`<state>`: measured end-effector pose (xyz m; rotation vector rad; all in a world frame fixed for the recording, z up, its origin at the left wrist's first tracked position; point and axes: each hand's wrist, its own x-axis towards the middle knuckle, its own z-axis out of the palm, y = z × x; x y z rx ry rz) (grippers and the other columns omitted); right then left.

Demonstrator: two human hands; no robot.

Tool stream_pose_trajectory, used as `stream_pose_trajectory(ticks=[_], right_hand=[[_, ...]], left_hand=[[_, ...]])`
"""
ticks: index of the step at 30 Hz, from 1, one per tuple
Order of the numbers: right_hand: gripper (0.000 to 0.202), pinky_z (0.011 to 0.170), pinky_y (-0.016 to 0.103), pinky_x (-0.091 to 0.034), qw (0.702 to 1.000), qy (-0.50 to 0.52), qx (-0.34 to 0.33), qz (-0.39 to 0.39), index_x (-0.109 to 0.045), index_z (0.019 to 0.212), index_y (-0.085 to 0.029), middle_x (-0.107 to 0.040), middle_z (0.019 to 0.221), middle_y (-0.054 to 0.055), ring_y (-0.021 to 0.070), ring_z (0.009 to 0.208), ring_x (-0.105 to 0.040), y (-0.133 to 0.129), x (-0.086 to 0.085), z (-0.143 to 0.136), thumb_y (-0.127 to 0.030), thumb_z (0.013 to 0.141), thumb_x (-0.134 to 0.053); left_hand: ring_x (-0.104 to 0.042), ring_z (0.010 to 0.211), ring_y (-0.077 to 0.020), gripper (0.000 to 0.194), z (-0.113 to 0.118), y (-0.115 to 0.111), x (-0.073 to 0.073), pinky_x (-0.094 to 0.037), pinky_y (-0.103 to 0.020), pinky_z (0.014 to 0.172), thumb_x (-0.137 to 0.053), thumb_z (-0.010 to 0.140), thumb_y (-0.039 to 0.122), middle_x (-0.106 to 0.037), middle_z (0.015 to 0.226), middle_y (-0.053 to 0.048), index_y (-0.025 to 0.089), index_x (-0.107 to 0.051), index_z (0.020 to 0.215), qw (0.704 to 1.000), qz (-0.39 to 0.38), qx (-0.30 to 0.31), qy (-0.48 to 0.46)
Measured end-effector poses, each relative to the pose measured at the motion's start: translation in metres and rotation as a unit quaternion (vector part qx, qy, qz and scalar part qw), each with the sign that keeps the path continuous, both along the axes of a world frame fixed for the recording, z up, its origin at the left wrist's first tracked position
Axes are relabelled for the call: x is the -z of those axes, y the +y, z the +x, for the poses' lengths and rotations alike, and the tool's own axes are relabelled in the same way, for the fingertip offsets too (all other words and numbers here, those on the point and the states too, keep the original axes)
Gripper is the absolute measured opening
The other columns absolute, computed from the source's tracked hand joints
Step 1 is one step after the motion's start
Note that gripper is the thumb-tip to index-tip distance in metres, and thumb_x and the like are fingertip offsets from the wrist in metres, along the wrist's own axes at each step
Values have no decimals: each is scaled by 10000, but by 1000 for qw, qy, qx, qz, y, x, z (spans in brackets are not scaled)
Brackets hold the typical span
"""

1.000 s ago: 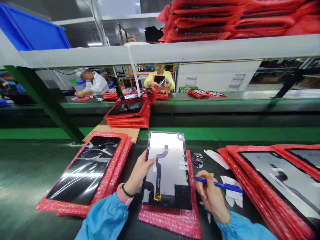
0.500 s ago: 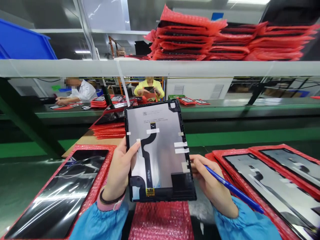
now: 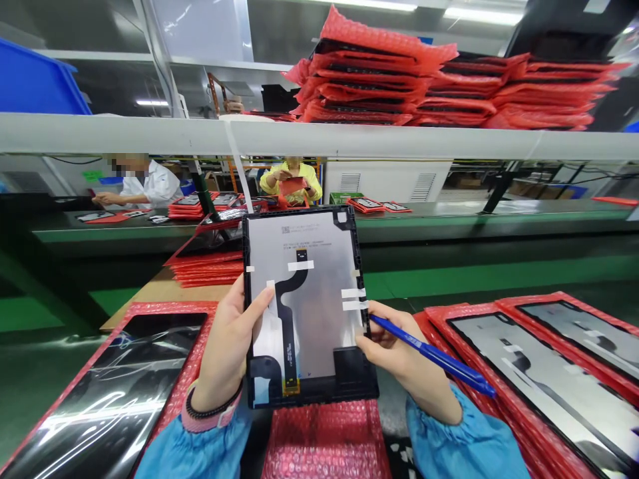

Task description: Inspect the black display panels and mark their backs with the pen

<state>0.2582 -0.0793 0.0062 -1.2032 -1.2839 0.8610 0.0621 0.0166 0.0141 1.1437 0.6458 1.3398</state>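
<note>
A tablet display panel (image 3: 319,313) is held up in front of me with its silver back facing me. On it are a black flex cable, white tape strips and printed text. My left hand (image 3: 232,336) grips the panel's left edge, thumb on the back near the cable. At the lower right edge, my right hand (image 3: 399,349) is closed with its thumb on the panel's back and a blue pen (image 3: 434,356) in its fingers. The pen points at the panel's edge, its rear end down to the right. Below lies a pink bubble-wrap sleeve (image 3: 324,442).
Left lies a glossy black panel (image 3: 120,392) on red bubble wrap. To the right, more silver-backed panels (image 3: 544,372) rest on red sleeves. Stacks of red-wrapped panels (image 3: 369,80) fill the shelf above. Two people (image 3: 147,183) work across the bench.
My right thumb has come onto the panel's back, and the pen has shifted left with my hand. The panel sits slightly left and more upright in view.
</note>
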Motion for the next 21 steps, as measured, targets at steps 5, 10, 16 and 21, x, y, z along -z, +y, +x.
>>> stream_pose_trajectory(ticks=[5,10,16,21], right_hand=[[136,594,192,-412,997,35,48,58,-727,923,-242,-554,647,-51,94,618,-470,10,11,5,-337,861,-652],[129,620,175,-466,992,8,93,86,-759,929,-273,-714,774,-34,102,672,-592,15,17,7,-336,866,-665],[169,707,217,-530,991,-11,101,90,-758,964,-265,-753,856,-16,149,793,-681,14,16,4,-340,894,-623],[324,993,366,-489,992,88,73,60,-664,1184,-239,-722,1162,62,220,1085,-666,22,17,1,-378,892,-636]], left_hand=[[-669,1085,-212,402,-4,4,3,-539,-295,938,-744,794,322,-720,1171,-24,257,-661,1182,1000,12,-2,13],[-642,1138,-210,402,-7,4,4,-507,-300,989,-733,808,313,-717,1179,-17,265,-653,1200,999,21,-4,37],[-660,1102,-220,397,-4,5,5,-531,-303,941,-729,809,325,-719,1173,-27,254,-652,1192,999,24,-10,45],[-705,973,-190,354,-15,2,11,-550,-243,840,-732,800,359,-751,1078,19,284,-683,1142,980,102,-111,132]])
